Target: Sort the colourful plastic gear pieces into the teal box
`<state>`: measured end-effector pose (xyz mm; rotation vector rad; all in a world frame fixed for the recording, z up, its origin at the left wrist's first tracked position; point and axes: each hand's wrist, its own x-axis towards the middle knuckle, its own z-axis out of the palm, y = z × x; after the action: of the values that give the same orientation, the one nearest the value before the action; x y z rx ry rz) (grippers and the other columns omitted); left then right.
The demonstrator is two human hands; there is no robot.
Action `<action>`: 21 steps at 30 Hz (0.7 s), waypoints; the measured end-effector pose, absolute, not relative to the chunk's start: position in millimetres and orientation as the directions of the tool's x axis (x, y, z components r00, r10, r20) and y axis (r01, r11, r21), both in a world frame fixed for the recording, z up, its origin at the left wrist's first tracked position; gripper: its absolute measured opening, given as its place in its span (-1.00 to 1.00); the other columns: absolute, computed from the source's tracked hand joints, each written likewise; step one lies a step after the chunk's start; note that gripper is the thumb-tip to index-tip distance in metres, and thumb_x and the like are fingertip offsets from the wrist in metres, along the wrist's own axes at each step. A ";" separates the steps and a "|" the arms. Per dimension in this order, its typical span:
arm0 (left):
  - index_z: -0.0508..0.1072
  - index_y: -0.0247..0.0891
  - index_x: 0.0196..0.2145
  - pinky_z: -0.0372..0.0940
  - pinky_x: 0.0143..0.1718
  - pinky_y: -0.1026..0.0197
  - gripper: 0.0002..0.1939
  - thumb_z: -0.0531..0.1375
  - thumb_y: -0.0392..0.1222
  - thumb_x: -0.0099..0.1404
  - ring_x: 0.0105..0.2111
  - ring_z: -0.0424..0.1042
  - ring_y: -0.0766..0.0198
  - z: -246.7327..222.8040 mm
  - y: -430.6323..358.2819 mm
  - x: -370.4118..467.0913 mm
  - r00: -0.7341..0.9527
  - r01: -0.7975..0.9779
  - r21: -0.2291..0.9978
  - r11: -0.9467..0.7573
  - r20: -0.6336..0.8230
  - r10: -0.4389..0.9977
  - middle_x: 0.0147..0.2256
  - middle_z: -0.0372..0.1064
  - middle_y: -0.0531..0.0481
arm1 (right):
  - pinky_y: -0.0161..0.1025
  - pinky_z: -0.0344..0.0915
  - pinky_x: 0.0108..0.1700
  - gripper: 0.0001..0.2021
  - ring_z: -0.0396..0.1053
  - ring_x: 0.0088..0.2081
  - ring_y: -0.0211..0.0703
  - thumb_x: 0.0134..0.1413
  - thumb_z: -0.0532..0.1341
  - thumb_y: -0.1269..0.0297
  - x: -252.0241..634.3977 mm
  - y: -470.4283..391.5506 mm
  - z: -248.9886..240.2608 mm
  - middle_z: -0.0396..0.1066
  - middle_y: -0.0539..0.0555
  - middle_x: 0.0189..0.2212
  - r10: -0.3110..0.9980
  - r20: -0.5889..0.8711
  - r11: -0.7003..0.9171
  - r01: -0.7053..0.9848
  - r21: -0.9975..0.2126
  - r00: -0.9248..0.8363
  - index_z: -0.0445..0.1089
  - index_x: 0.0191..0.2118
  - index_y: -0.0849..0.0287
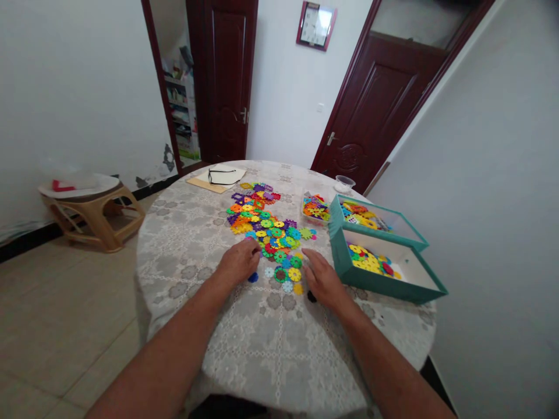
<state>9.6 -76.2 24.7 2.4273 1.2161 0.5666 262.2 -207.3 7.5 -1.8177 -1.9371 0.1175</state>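
Note:
A heap of colourful plastic snowflake discs and gear-shaped pieces point(265, 223) spreads across the middle of the round table. My left hand point(239, 261) rests at the heap's near left side with its fingers curled inward; whatever is in them, if anything, is hidden. A dark blue disc point(253, 277) lies just beside it. On the other side of the heap, my right hand point(322, 278) has its fingers stretched out and apart, holding nothing visible. Close to its fingertips are a yellow disc point(294, 274) and an orange-yellow disc point(297, 288). A black disc point(311, 297) lies beneath its near edge.
Two teal-edged boxes point(393, 288) and a clear tub point(315, 220), all with plastic pieces inside, stand on the right. Behind them is a small clear bowl point(345, 183). Glasses point(222, 175) lie on papers at the back left. A stool point(94, 209) stands left of the table.

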 end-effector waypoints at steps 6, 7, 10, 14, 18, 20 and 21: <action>0.52 -0.16 -0.01 0.33 -0.10 0.11 -0.68 0.26 -0.17 0.27 -0.08 0.52 -0.02 40.4 -98.4 -11.9 0.699 0.672 0.368 -0.643 -0.029 0.714 -0.07 0.53 -0.18 | 0.09 0.12 0.40 -0.51 0.15 0.37 0.14 0.38 0.08 0.27 265.0 -262.3 -2.7 0.22 0.34 0.34 0.982 0.188 0.035 0.961 -0.274 0.018 0.23 0.36 0.23; 0.53 -0.16 -0.05 0.32 -0.11 0.11 -0.70 0.27 -0.17 0.25 -0.09 0.52 -0.02 40.2 -101.0 -14.2 0.707 0.670 0.358 -0.650 -0.042 0.706 -0.08 0.52 -0.18 | 0.09 0.15 0.36 -0.57 0.22 0.30 0.15 0.37 0.10 0.28 265.7 -267.1 0.2 0.30 0.34 0.26 0.986 0.163 0.010 0.966 -0.257 0.033 0.31 0.28 0.22; 0.50 -0.18 -0.14 0.29 -0.17 0.14 -0.79 0.25 -0.19 0.25 -0.14 0.50 0.01 37.9 -105.1 -15.5 0.718 0.661 0.362 -0.658 -0.048 0.695 -0.12 0.49 -0.16 | -0.01 0.26 0.19 -0.75 0.37 0.08 0.10 0.35 0.15 0.27 268.1 -269.0 12.7 0.43 0.26 -0.01 0.995 0.065 -0.051 0.963 -0.266 0.071 0.45 0.03 0.19; 0.47 -0.19 -0.21 0.23 -0.25 0.18 -0.86 0.20 -0.29 0.25 -0.21 0.47 0.07 38.8 -103.6 -9.7 0.734 0.646 0.387 -0.658 -0.081 0.674 -0.18 0.47 -0.11 | -0.19 0.27 -0.02 -0.89 0.42 -0.09 -0.06 0.29 0.19 0.32 267.7 -256.8 26.1 0.43 0.14 -0.16 0.997 -0.042 -0.073 0.928 -0.366 0.062 0.45 -0.16 0.17; 0.43 -0.18 -0.29 0.17 -0.31 0.21 -0.87 0.21 -0.34 0.17 -0.26 0.42 0.14 40.5 -101.8 2.3 0.747 0.603 0.472 -0.643 -0.052 0.662 -0.26 0.45 -0.02 | -0.23 0.24 -0.11 -0.94 0.42 -0.16 -0.10 0.23 0.25 0.32 264.5 -250.4 32.9 0.43 0.10 -0.20 0.995 -0.098 -0.057 0.899 -0.435 0.016 0.46 -0.21 0.16; 0.43 -0.19 -0.32 0.16 -0.31 0.22 -0.88 0.20 -0.35 0.17 -0.28 0.41 0.17 40.3 -103.5 12.7 0.778 0.551 0.520 -0.653 -0.036 0.627 -0.30 0.45 0.01 | -0.24 0.23 -0.11 -0.96 0.41 -0.17 -0.11 0.22 0.25 0.35 263.4 -251.5 35.2 0.43 0.08 -0.22 0.994 -0.112 -0.041 0.891 -0.452 -0.011 0.46 -0.23 0.15; 0.43 -0.19 -0.32 0.16 -0.31 0.23 -0.88 0.19 -0.36 0.17 -0.29 0.41 0.19 40.0 -104.9 18.8 0.797 0.518 0.547 -0.658 -0.029 0.604 -0.31 0.46 0.03 | -0.24 0.23 -0.11 -0.96 0.41 -0.17 -0.11 0.21 0.25 0.36 263.1 -252.8 36.2 0.44 0.08 -0.23 0.993 -0.113 -0.035 0.890 -0.455 -0.019 0.45 -0.23 0.15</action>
<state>18.8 -104.9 40.0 2.4382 0.8311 0.2089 263.1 -252.8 36.2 -2.0074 -1.9901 0.6005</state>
